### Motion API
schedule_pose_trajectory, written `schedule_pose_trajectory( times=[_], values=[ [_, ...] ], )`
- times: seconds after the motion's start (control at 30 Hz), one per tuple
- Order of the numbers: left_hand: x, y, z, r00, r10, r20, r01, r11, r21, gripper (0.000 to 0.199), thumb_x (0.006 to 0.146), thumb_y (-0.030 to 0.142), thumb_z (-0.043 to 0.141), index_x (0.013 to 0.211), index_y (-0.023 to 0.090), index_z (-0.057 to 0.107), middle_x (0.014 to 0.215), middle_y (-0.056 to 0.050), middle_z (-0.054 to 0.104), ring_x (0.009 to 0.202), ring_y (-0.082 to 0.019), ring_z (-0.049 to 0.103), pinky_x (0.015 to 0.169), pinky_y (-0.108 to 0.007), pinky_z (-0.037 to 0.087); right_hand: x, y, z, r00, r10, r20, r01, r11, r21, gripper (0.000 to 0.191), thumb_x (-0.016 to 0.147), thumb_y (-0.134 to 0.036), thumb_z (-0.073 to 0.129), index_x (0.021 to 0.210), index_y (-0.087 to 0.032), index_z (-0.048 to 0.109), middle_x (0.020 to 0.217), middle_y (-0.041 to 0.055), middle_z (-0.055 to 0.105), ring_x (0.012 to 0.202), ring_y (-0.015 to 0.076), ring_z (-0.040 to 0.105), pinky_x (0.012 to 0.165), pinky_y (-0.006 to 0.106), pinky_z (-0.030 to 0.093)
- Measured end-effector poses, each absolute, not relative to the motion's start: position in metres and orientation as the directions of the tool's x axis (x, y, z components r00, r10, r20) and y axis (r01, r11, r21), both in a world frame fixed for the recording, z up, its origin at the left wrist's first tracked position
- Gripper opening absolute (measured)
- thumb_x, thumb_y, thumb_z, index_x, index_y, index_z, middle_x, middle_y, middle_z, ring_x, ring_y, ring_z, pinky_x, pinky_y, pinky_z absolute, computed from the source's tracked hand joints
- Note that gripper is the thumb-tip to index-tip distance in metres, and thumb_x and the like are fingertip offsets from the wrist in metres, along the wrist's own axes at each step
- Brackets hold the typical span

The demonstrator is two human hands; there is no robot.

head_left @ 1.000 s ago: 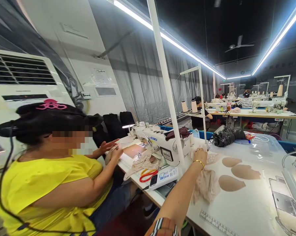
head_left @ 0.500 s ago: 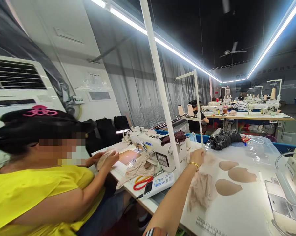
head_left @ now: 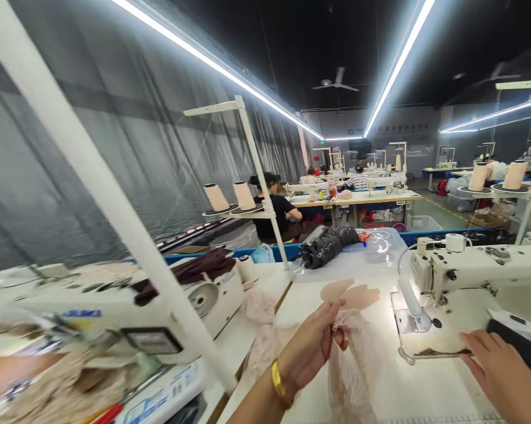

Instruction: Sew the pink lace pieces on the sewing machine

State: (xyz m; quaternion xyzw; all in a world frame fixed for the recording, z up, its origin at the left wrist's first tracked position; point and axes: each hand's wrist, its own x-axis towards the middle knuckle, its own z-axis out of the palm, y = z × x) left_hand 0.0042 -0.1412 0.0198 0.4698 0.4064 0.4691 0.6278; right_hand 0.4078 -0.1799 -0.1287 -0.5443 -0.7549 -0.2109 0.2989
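From the head camera I see my left hand [head_left: 312, 347], a gold bangle on its wrist, pinched shut on a sheer, beige lace piece [head_left: 354, 359] that hangs limp and crumpled over the smooth white table [head_left: 380, 383], near centre. Just beyond it lie flat, rounded tan cups [head_left: 351, 294]. My right hand [head_left: 499, 368] rests low at near right, fingers loosely spread, fingertips touching a thin dark strip [head_left: 442, 353] at the plate of the white sewing machine [head_left: 468, 271]. Farther off sits a crinkled, glossy black bag [head_left: 327, 244]. At left, a second, blurred machine [head_left: 115, 306] carries dark maroon cloth [head_left: 195, 268].
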Motion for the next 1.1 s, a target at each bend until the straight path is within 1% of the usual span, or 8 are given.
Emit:
schedule_pose_trajectory(
  times=[0.2, 0.4, 0.47, 0.67, 0.8, 0.9, 0.97, 1.1],
  values=[
    [0.033, -0.163, -0.013, 0.509, 0.854, -0.112, -0.309, 0.302, 0.902, 0.11, 0.061, 0.017, 0.102, 0.157, 0.037, 0.05, 0.115, -0.003, 0.071, 0.1, -0.019, 0.075, 0.077, -0.022, 0.049, 0.452, -0.176, -0.148, -0.152, 0.696, 0.702, 0.968, 0.247, -0.035, 0.031, 0.102, -0.02, 0.042, 0.096, -0.023, 0.073, 0.095, 0.0152, 0.082, 0.083, 0.0354, 0.077, 0.067, 0.047, 0.059],
    [0.06, -0.159, -0.035, 0.557, 0.824, -0.108, -0.278, 0.307, 0.91, 0.132, 0.054, 0.019, 0.107, 0.167, 0.034, 0.04, 0.108, -0.005, 0.07, 0.106, -0.027, 0.076, 0.088, -0.032, 0.053, 0.39, -0.194, -0.117, -0.266, 0.827, 0.496, 0.785, 0.485, -0.386, 0.018, 0.116, -0.032, 0.041, 0.125, -0.031, 0.056, 0.08, -0.0029, 0.078, 0.068, 0.0174, 0.08, 0.063, 0.021, 0.062],
    [0.063, -0.158, -0.035, 0.571, 0.815, -0.1, -0.271, 0.302, 0.914, 0.135, 0.053, 0.02, 0.108, 0.168, 0.034, 0.038, 0.113, -0.007, 0.071, 0.11, -0.029, 0.075, 0.091, -0.035, 0.054, 0.362, -0.203, -0.096, -0.415, 0.744, 0.524, 0.742, 0.61, -0.278, 0.026, 0.113, -0.041, 0.053, 0.137, -0.032, 0.054, 0.109, 0.0041, 0.083, 0.087, 0.0199, 0.084, 0.073, 0.023, 0.065],
    [0.073, -0.161, -0.039, 0.601, 0.793, -0.097, -0.254, 0.304, 0.918, 0.137, 0.054, 0.023, 0.108, 0.169, 0.034, 0.036, 0.122, -0.011, 0.071, 0.11, -0.027, 0.073, 0.091, -0.036, 0.056, 0.303, -0.206, -0.066, -0.498, 0.545, 0.675, 0.78, 0.621, 0.074, 0.022, 0.113, -0.033, 0.046, 0.108, -0.03, 0.066, 0.079, 0.0003, 0.075, 0.066, 0.02, 0.075, 0.061, 0.027, 0.056],
    [0.059, -0.157, -0.027, 0.627, 0.76, -0.17, -0.084, 0.283, 0.956, 0.126, 0.054, 0.025, 0.105, 0.165, 0.028, 0.044, 0.109, -0.009, 0.073, 0.101, -0.028, 0.075, 0.086, -0.037, 0.057, 0.312, -0.203, -0.079, -0.463, 0.619, 0.634, 0.81, 0.586, 0.02, 0.025, 0.113, -0.03, 0.045, 0.102, -0.03, 0.067, 0.077, -0.0013, 0.073, 0.063, 0.0174, 0.073, 0.058, 0.026, 0.052],
    [0.016, -0.145, 0.009, 0.54, 0.831, -0.135, 0.175, 0.046, 0.983, 0.08, 0.066, 0.029, 0.094, 0.141, 0.022, 0.067, 0.108, -0.011, 0.075, 0.096, -0.029, 0.075, 0.085, -0.042, 0.06, 0.36, -0.196, -0.107, -0.375, 0.733, 0.568, 0.876, 0.481, -0.042, 0.025, 0.114, -0.04, 0.047, 0.102, -0.031, 0.068, 0.084, -0.0014, 0.077, 0.066, 0.0172, 0.077, 0.056, 0.026, 0.053],
    [-0.018, -0.139, 0.037, 0.265, 0.952, 0.153, 0.396, -0.252, 0.883, 0.042, 0.08, 0.031, 0.08, 0.122, 0.024, 0.076, 0.107, -0.009, 0.075, 0.102, -0.03, 0.073, 0.092, -0.046, 0.059, 0.4, -0.191, -0.126, -0.247, 0.757, 0.605, 0.949, 0.314, -0.005, 0.036, 0.113, -0.046, 0.041, 0.104, -0.027, 0.07, 0.086, 0.0034, 0.079, 0.066, 0.0229, 0.077, 0.055, 0.033, 0.054],
    [-0.05, -0.146, 0.063, -0.034, 0.798, 0.602, 0.713, -0.403, 0.574, 0.026, 0.092, 0.031, 0.064, 0.114, 0.029, 0.077, 0.116, -0.008, 0.076, 0.116, -0.033, 0.068, 0.101, -0.05, 0.057, 0.431, -0.193, -0.137, -0.279, 0.672, 0.686, 0.956, 0.26, 0.134, 0.043, 0.109, -0.048, 0.043, 0.127, -0.025, 0.074, 0.114, 0.0155, 0.081, 0.096, 0.0389, 0.077, 0.076, 0.051, 0.055]
  ],
)
